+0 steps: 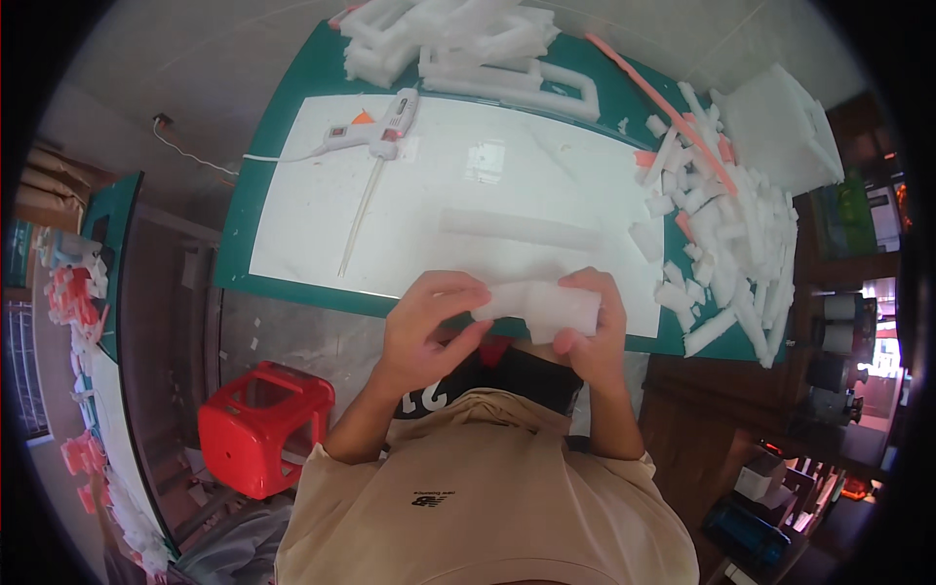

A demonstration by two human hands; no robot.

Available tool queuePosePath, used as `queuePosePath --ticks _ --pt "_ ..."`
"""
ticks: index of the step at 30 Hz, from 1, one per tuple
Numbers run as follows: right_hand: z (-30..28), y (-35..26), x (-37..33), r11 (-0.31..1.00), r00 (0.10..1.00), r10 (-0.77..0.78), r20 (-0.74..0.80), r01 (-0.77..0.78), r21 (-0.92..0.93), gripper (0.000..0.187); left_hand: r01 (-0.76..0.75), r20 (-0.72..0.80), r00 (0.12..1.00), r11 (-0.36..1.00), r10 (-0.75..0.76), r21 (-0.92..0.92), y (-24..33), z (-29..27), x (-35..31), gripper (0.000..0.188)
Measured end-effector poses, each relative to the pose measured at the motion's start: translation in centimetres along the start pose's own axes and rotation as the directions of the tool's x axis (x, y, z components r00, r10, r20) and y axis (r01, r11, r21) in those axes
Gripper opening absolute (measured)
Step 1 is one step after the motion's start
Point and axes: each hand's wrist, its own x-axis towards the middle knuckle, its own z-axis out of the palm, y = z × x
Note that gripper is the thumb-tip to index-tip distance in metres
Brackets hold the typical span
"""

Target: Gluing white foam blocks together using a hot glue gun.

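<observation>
Between my two hands, just off the near edge of the white board, is a white foam piece (556,310). My right hand (603,331) grips its right end, thumb at the near side and fingers over the far side. At its narrower left end, the thumb and fingers of my left hand (429,317) pinch the foam. Beyond it a long white foam strip (517,230) lies flat on the board (546,146). A white glue gun (390,132) rests at the board's far left, a thin clear glue stick (361,219) pointing toward me from it.
White foam frames (458,49) are heaped at the back of the green table (255,210). Foam offcuts (726,224), a pink strip (673,117) and a large foam block (780,127) crowd the right. A red stool (258,429) stands on the floor at left.
</observation>
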Motion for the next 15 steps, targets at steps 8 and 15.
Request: queuePosePath --ticks 8,15 --pt "0.7 -3.3 -2.3 0.958 0.986 0.086 -0.144 -0.042 0.284 0.081 -0.105 0.036 0.993 0.982 0.112 -0.160 1.3 0.2 1.8 0.044" --pt "-0.1 -5.1 -3.6 0.993 0.991 -0.054 -0.120 0.067 0.102 0.080 -0.257 0.040 0.963 0.955 0.265 -0.149 1.4 0.7 2.2 0.033"
